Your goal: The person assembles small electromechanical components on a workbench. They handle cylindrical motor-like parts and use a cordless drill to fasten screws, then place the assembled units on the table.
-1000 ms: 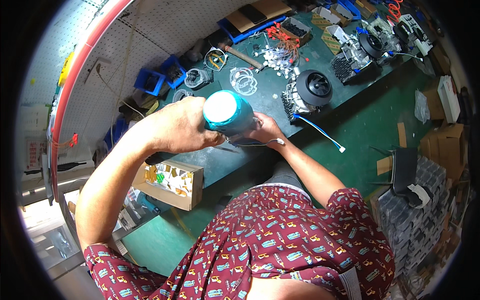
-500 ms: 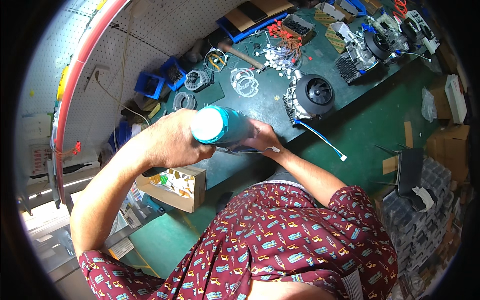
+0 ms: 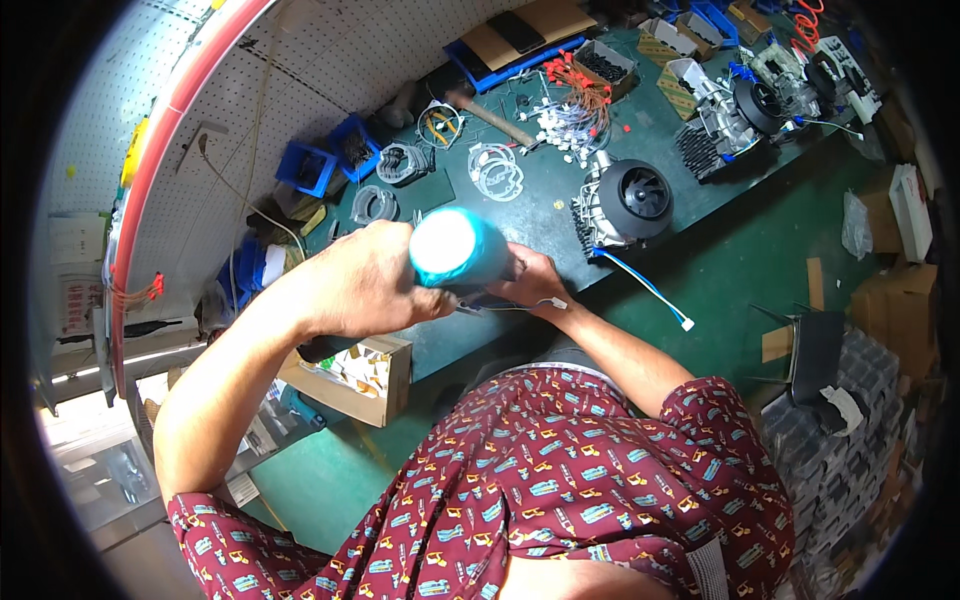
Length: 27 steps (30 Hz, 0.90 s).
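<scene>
A: Now, what am I logging for the tool?

B: I see a teal cylindrical tool point(image 3: 455, 248), its round pale end facing the camera, held above the near edge of the green bench point(image 3: 720, 250).

A: Fingers?

B: My left hand point(image 3: 365, 285) is wrapped tight around its barrel, fingers closed on it. My right hand point(image 3: 530, 285) lies just behind and below the tool, on a thin wire point(image 3: 500, 308); its grip I cannot tell.

A: Change since a second ago?

B: The tool sits slightly lower and nearer the cardboard box point(image 3: 365, 375). The black finned motor point(image 3: 625, 200) looks unmoved on the bench.
</scene>
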Tool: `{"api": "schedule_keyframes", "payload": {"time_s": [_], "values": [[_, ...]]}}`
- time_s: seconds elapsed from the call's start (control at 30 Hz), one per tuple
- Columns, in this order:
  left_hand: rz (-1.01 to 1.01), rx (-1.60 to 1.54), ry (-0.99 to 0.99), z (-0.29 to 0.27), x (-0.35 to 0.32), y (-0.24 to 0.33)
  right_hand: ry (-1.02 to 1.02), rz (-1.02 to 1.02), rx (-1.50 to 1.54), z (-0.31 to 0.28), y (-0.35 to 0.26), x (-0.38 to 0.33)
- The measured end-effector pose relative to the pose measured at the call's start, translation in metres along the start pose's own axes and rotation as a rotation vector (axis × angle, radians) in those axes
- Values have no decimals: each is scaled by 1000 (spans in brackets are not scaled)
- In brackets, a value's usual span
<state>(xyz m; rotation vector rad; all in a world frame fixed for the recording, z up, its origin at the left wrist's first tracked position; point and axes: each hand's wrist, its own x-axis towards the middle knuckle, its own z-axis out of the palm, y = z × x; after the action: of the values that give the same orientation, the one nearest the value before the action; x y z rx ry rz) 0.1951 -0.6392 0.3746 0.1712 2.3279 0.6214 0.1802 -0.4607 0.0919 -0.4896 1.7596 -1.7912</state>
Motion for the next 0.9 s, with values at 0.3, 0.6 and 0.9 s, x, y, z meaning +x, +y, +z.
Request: {"api": "schedule_keyframes", "payload": {"time_s": [0.3, 0.6, 0.9], "values": [[231, -306, 311, 4, -60, -29, 186, 289, 280, -2, 29, -1], [29, -713, 649, 77, -134, -152, 526, 462, 237, -5, 67, -55], [-42, -1289, 546, 167, -170, -227, 15, 551, 647, 85, 7, -78]]}}
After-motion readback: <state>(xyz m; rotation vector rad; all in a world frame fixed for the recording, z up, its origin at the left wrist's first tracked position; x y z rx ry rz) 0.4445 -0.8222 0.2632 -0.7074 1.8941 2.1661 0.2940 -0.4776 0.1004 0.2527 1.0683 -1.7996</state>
